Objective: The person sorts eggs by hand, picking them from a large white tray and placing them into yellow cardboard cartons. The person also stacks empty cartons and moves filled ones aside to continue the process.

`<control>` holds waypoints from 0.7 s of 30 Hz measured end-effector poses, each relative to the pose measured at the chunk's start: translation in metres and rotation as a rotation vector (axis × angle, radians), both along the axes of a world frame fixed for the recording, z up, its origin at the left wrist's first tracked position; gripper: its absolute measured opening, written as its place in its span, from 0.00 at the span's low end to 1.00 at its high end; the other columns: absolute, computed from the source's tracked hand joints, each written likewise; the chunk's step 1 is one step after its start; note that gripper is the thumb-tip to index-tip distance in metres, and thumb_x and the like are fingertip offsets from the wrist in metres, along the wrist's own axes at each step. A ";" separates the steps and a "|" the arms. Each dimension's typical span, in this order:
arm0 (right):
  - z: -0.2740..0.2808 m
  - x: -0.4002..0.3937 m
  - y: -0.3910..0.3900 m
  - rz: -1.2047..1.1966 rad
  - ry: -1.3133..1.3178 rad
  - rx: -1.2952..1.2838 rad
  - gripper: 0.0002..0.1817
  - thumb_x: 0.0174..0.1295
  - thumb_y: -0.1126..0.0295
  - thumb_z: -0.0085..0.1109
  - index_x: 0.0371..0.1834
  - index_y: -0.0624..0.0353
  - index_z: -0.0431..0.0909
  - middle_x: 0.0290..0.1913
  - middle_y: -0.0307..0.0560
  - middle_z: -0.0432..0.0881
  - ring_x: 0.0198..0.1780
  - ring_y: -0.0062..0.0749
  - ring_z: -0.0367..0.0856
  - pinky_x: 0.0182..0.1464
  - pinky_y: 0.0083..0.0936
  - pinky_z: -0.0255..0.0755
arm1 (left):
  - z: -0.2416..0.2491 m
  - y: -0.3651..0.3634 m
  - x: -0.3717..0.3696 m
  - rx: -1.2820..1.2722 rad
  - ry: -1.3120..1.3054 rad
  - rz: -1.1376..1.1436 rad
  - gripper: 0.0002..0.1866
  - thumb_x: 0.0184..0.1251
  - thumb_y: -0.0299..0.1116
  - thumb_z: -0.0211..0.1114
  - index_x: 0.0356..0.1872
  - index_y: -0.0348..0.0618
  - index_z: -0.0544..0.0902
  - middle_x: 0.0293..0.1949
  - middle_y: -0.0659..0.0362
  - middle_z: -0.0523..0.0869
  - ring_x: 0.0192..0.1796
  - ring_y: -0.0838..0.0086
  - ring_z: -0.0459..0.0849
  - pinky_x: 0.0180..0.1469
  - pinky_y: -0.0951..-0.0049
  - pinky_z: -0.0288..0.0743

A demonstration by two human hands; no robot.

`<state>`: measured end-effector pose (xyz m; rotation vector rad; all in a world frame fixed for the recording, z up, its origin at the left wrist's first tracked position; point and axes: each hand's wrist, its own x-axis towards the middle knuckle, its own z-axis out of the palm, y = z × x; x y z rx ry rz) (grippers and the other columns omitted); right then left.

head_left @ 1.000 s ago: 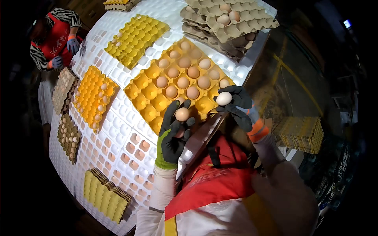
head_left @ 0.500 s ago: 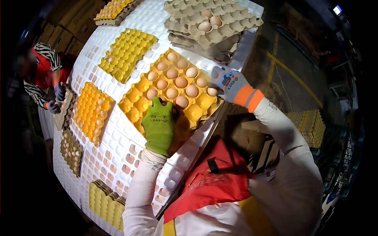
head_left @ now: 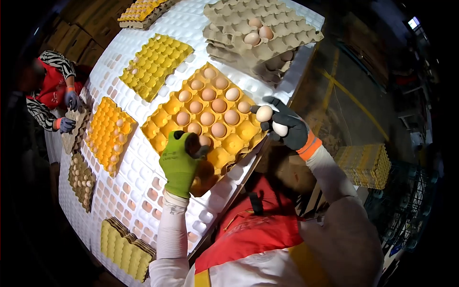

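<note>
My left hand [head_left: 180, 165], in a green glove with dark fingertips, is over the near left part of an orange egg tray [head_left: 160, 128]. Its fingers are curled around a brown egg [head_left: 204, 140] low in the tray; part of the grip is hidden. Off the tray's right corner, my right hand [head_left: 290, 130], in a grey glove with an orange cuff, is turned palm up. It holds two eggs, a pale egg [head_left: 264, 113] at the fingers and a whiter egg [head_left: 280, 129] in the palm. Several brown eggs sit in the tray's middle and far cups.
Grey pulp trays [head_left: 258, 48] with three eggs on top stand at the far right. Yellow trays [head_left: 158, 64] and another orange tray [head_left: 107, 136] lie on white egg-filled trays [head_left: 143, 191]. At left, a co-worker's gloved hands [head_left: 69, 112] touch a grey tray. Stacked trays [head_left: 366, 165] stand beyond the table edge.
My right hand has turned from palm down to palm up, showing two eggs. My left hand has shifted down-left and curled; two more eggs show in cups where it was.
</note>
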<state>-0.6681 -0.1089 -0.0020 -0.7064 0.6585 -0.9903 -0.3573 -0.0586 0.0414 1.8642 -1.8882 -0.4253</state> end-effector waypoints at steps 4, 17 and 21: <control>0.024 0.003 -0.037 0.160 0.607 -0.190 0.20 0.65 0.62 0.65 0.61 0.45 0.81 0.53 0.40 0.81 0.48 0.26 0.82 0.44 0.28 0.80 | 0.008 0.009 0.019 0.226 0.992 0.173 0.14 0.63 0.32 0.75 0.48 0.41 0.87 0.33 0.66 0.85 0.31 0.79 0.81 0.34 0.76 0.75; 0.023 0.002 -0.050 0.229 0.429 -0.313 0.31 0.71 0.50 0.60 0.67 0.62 0.71 0.55 0.42 0.81 0.45 0.21 0.79 0.44 0.18 0.75 | -0.025 0.054 0.049 0.163 1.520 0.117 0.22 0.82 0.45 0.56 0.69 0.48 0.73 0.54 0.64 0.83 0.34 0.82 0.75 0.30 0.85 0.66; 0.005 0.015 -0.014 0.202 -0.380 0.141 0.25 0.80 0.54 0.46 0.73 0.55 0.69 0.70 0.55 0.72 0.48 0.32 0.79 0.31 0.21 0.74 | -0.036 0.056 0.051 0.183 1.728 0.166 0.27 0.83 0.49 0.52 0.70 0.39 0.71 0.47 0.63 0.81 0.33 0.82 0.72 0.27 0.86 0.65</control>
